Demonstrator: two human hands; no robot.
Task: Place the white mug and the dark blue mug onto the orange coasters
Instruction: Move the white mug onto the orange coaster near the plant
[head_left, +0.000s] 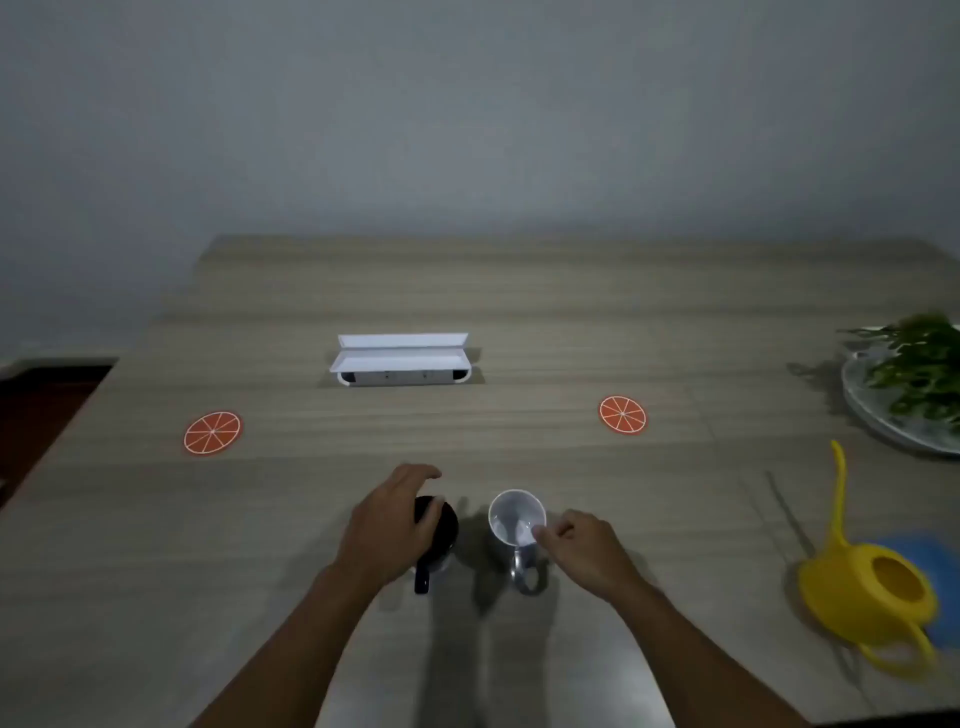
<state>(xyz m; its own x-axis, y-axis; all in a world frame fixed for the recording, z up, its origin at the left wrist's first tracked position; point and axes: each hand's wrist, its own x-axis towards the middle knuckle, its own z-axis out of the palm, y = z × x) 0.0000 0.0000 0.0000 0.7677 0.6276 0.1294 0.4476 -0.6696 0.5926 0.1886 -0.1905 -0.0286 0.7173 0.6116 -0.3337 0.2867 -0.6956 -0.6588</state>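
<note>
Wooden table (519, 322): empty white mug (517, 517), dark blue mug (439, 527), both hands' grips released.

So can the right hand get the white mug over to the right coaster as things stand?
Probably yes: the right hand is at the white mug, and bare table lies between it and the right coaster.

One camera only, worn on the person's head, looking forward and steeply down over the wooden table (519, 312) toward the grey wall (467, 104) at twelve o'clock. It sits close above both forearms, which enter from six o'clock. The wide lens bends the table edges.
</note>
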